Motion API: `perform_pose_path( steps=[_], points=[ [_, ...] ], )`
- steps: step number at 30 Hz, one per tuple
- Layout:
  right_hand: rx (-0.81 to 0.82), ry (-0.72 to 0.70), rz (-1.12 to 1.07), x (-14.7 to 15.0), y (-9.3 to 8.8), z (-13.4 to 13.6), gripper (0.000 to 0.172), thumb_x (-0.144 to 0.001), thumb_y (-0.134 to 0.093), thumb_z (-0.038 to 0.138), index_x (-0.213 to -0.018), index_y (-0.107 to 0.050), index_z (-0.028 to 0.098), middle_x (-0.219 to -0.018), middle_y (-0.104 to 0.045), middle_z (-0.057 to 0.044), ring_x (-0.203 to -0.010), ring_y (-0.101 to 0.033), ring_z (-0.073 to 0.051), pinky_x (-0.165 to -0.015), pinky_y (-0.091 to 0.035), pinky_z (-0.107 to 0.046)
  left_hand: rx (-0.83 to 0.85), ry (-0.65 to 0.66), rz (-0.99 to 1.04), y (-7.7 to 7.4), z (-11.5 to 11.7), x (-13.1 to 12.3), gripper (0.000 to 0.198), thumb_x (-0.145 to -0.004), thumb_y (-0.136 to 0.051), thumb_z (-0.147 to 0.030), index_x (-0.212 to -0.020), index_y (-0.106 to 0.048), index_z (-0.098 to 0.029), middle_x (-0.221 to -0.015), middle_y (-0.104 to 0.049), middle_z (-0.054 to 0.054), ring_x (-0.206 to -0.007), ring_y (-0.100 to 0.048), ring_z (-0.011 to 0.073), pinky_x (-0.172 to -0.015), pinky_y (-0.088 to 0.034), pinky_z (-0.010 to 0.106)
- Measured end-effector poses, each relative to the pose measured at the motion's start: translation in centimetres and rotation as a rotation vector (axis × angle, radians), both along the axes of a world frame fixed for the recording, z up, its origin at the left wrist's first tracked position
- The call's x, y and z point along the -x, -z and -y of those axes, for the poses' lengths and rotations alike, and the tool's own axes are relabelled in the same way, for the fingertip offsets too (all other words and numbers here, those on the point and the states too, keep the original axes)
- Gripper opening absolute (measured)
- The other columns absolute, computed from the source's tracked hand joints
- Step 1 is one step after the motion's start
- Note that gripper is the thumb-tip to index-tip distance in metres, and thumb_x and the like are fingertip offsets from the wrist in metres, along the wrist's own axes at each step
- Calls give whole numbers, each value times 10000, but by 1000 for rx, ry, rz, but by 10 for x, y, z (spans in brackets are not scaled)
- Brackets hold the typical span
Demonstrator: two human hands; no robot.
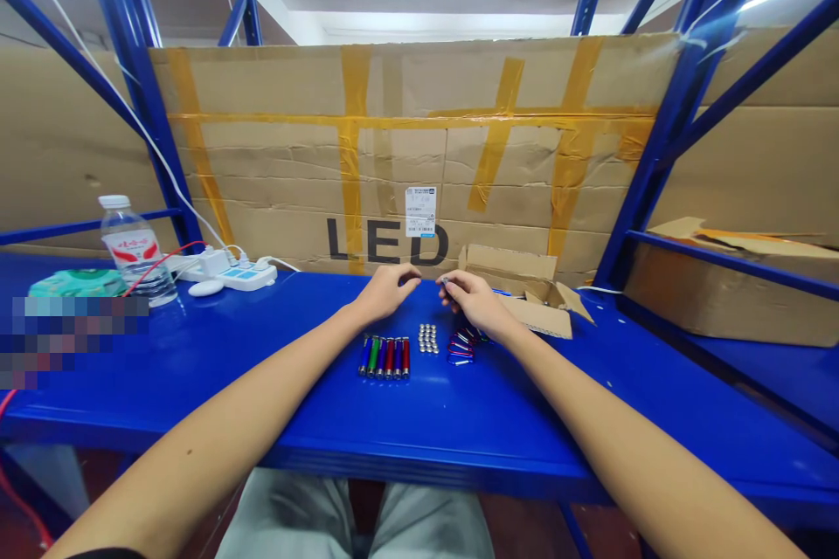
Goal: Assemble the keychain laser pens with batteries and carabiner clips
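Observation:
My left hand hovers over the blue table with its fingers curled towards the thumb; whatever may be in them is too small to tell. Close by on the right, my right hand pinches a small silvery piece between thumb and fingertips. Below the left hand lie several metallic tubes side by side, in blue, green and red with silver ends. Small round silver discs sit in rows to their right. Red and blue carabiner clips are fanned out beneath the right hand.
An opened cardboard box stands behind my right hand. At the left are a water bottle, a green packet and a white power strip. Cardboard walls the back between blue posts; a larger box is at right.

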State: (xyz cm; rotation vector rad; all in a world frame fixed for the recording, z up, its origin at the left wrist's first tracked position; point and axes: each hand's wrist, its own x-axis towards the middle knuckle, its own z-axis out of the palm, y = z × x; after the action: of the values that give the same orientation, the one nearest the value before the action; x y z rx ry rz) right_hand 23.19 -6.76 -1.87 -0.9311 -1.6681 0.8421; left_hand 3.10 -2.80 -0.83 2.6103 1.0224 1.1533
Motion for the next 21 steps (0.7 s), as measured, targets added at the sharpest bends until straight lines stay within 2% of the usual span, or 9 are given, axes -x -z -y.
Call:
perform_pose_path(
  steps=[2,5,9,15,18,21],
  points=[
    [-23,8,49,2,2,-1,170,-806,-555,328,-878,-594,178,-710,-576,1,-636,-533,-138,-558,-405,-270,34,7,183,-1,9,-7,159,-894,-531,-248,-939,-668,-181,-916,-722,38,-853,-649,168,-780,-471,281],
    [-69,7,126,7,3,0,115,-815,-513,282,-821,-571,183,-685,-571,9,-634,-524,-138,-600,-408,-285,40,-23,328,-1,22,-16,170,-913,-506,-258,-904,-655,-175,-841,-710,32,-792,-648,162,-737,-468,274],
    [-95,24,165,14,2,4,108,-825,-507,280,-831,-557,184,-660,-560,17,-634,-521,-144,-633,-414,-300,-8,-73,317,4,32,-24,143,-911,-504,-213,-861,-630,-169,-805,-690,32,-767,-628,161,-718,-447,270],
    [-119,70,124,19,4,5,104,-833,-517,291,-876,-512,196,-709,-597,1,-695,-570,-166,-670,-441,-317,-31,-100,311,8,34,-26,135,-901,-494,-168,-817,-599,-163,-827,-669,47,-809,-606,172,-747,-438,282],
    [-154,123,145,21,6,5,97,-843,-520,295,-868,-508,202,-701,-606,-3,-706,-586,-177,-689,-445,-327,50,-78,338,9,32,-25,125,-894,-504,-190,-815,-597,-163,-795,-660,40,-776,-605,167,-721,-441,278],
    [-223,159,168,21,6,6,92,-843,-529,292,-841,-525,200,-744,-614,-12,-730,-582,-173,-719,-448,-330,238,-8,410,11,30,-25,143,-896,-500,-243,-819,-588,-161,-678,-620,10,-623,-585,140,-615,-445,255]
  ],
)
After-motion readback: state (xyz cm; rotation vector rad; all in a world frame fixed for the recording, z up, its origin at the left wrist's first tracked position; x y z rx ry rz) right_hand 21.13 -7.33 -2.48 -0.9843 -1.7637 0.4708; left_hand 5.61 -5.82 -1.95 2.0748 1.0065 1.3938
